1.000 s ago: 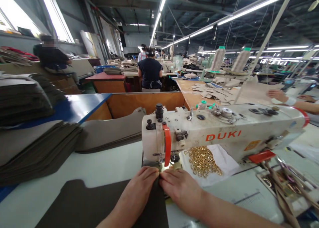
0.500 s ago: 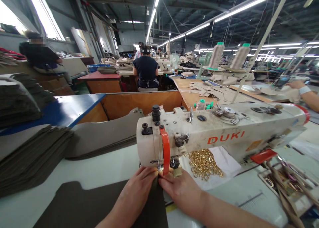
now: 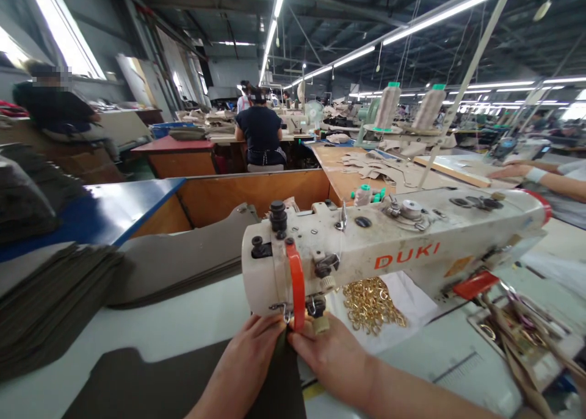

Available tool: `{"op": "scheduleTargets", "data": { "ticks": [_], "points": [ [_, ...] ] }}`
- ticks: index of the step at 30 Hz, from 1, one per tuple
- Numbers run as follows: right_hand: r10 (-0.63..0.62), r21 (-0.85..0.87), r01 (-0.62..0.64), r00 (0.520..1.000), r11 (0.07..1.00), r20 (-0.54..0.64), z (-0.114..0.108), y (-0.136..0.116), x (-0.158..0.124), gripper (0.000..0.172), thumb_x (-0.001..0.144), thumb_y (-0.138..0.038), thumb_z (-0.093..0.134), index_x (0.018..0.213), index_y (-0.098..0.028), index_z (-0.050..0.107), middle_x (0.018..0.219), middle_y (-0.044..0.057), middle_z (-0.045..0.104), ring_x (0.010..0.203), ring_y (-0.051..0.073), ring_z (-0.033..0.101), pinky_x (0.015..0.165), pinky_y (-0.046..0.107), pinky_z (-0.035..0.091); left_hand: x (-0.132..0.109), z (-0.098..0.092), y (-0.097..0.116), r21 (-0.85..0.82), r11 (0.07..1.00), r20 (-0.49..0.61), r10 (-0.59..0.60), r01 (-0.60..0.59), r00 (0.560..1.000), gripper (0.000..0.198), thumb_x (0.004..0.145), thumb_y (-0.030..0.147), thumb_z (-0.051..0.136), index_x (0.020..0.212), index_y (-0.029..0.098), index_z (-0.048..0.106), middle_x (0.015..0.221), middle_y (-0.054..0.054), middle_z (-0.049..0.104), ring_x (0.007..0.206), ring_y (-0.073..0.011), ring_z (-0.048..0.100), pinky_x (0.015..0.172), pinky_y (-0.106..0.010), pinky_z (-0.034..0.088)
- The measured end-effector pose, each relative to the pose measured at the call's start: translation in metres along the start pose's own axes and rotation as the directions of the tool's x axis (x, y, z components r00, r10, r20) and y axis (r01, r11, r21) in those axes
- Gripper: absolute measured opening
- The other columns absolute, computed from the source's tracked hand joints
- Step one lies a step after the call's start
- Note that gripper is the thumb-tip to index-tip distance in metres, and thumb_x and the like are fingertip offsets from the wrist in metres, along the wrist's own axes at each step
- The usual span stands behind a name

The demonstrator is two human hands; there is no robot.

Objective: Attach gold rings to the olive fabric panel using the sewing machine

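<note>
A white DUKI sewing machine (image 3: 394, 248) stands across the table in front of me. Under its needle end lies a dark olive fabric piece (image 3: 155, 382). My left hand (image 3: 254, 352) rests on the fabric just left of the needle, fingers pressed together on the cloth. My right hand (image 3: 332, 355) presses the same fabric from the right, fingertips meeting the left hand's beneath the red guard (image 3: 297, 291). The presser foot is hidden behind my fingers.
A heap of gold metal rings (image 3: 370, 303) lies on white paper behind the machine. Stacks of dark cut pieces (image 3: 55, 303) sit at left, grey pieces (image 3: 183, 254) behind. Straps and buckles (image 3: 517, 333) lie at right. Other people sit at tables beyond; a co-worker's arm (image 3: 544, 181) shows far right.
The view has drifted right and slightly up, so the machine sits further left in frame. Both hands stay together at the needle, holding the fabric.
</note>
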State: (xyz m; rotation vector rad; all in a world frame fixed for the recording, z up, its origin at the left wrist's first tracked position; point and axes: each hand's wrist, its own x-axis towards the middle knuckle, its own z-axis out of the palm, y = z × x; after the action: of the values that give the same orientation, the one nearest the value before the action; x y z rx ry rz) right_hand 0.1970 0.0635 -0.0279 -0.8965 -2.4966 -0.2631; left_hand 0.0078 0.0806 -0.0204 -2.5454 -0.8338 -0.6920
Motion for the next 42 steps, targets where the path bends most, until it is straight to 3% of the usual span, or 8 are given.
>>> {"op": "scheduleTargets", "data": {
  "ticks": [4, 13, 18, 23, 31, 42],
  "points": [
    [-0.002, 0.014, 0.002, 1.000, 1.000, -0.017, 0.003, 0.000, -0.001, 0.006, 0.087, -0.009, 0.055, 0.087, -0.014, 0.059, 0.088, 0.006, 0.067, 0.078, 0.020, 0.059, 0.073, 0.032, 0.045, -0.002, 0.001, -0.001, 0.003, 1.000, 0.013, -0.007, 0.007, 1.000, 0.045, 0.088, 0.000, 0.030, 0.091, 0.014, 0.072, 0.087, -0.005, 0.076, 0.086, -0.0179, 0.070, 0.080, -0.029, 0.060],
    [-0.033, 0.044, 0.042, 0.980, 0.998, -0.196, 0.001, -0.001, -0.006, 0.009, 0.091, -0.012, 0.053, 0.089, -0.013, 0.062, 0.090, 0.005, 0.070, 0.079, 0.019, 0.061, 0.074, 0.032, 0.048, 0.002, -0.003, 0.004, -0.082, 0.992, 0.062, -0.095, 0.100, 0.994, 0.041, 0.086, -0.003, 0.034, 0.094, 0.014, 0.071, 0.089, -0.007, 0.075, 0.086, -0.0171, 0.070, 0.083, -0.030, 0.059],
    [-0.112, 0.103, 0.118, 0.992, 0.988, -0.063, -0.009, -0.003, -0.011, 0.009, 0.094, -0.017, 0.053, 0.099, -0.015, 0.060, 0.105, 0.003, 0.069, 0.103, 0.017, 0.059, 0.090, 0.029, 0.046, 0.001, -0.015, 0.010, -0.016, 0.998, 0.054, -0.064, 0.065, 0.996, 0.042, 0.089, 0.001, 0.031, 0.097, 0.011, 0.071, 0.092, -0.007, 0.076, 0.090, -0.0178, 0.070, 0.088, -0.030, 0.058],
    [-0.121, 0.106, 0.116, 0.992, 0.988, 0.044, -0.013, -0.003, -0.011, 0.009, 0.093, -0.019, 0.056, 0.100, -0.016, 0.061, 0.107, 0.004, 0.069, 0.103, 0.017, 0.060, 0.095, 0.029, 0.045, -0.004, -0.021, 0.015, 0.084, 0.995, 0.089, -0.052, 0.044, 0.995, 0.045, 0.090, 0.002, 0.028, 0.101, 0.009, 0.071, 0.102, -0.007, 0.075, 0.096, -0.0167, 0.069, 0.089, -0.026, 0.056],
    [-0.126, 0.110, 0.117, 0.989, 0.987, 0.076, -0.011, -0.002, -0.012, 0.012, 0.093, -0.021, 0.057, 0.103, -0.016, 0.061, 0.109, 0.003, 0.068, 0.103, 0.016, 0.060, 0.093, 0.028, 0.047, -0.018, -0.013, 0.014, 0.087, 0.996, 0.204, -0.022, 0.004, 0.979, 0.040, 0.087, 0.004, 0.035, 0.112, 0.008, 0.067, 0.117, -0.011, 0.069, 0.110, -0.0191, 0.063, 0.096, -0.029, 0.053],
    [-0.122, 0.090, 0.113, 0.988, 0.989, 0.090, -0.011, -0.001, -0.009, 0.011, 0.094, -0.023, 0.055, 0.102, -0.017, 0.061, 0.107, 0.002, 0.068, 0.102, 0.015, 0.060, 0.092, 0.027, 0.046, -0.016, -0.012, 0.009, 0.164, 0.978, 0.155, 0.102, -0.127, 0.983, 0.040, 0.085, 0.006, 0.035, 0.109, 0.006, 0.068, 0.112, -0.013, 0.071, 0.105, -0.0219, 0.066, 0.090, -0.030, 0.055]
  ]
}}
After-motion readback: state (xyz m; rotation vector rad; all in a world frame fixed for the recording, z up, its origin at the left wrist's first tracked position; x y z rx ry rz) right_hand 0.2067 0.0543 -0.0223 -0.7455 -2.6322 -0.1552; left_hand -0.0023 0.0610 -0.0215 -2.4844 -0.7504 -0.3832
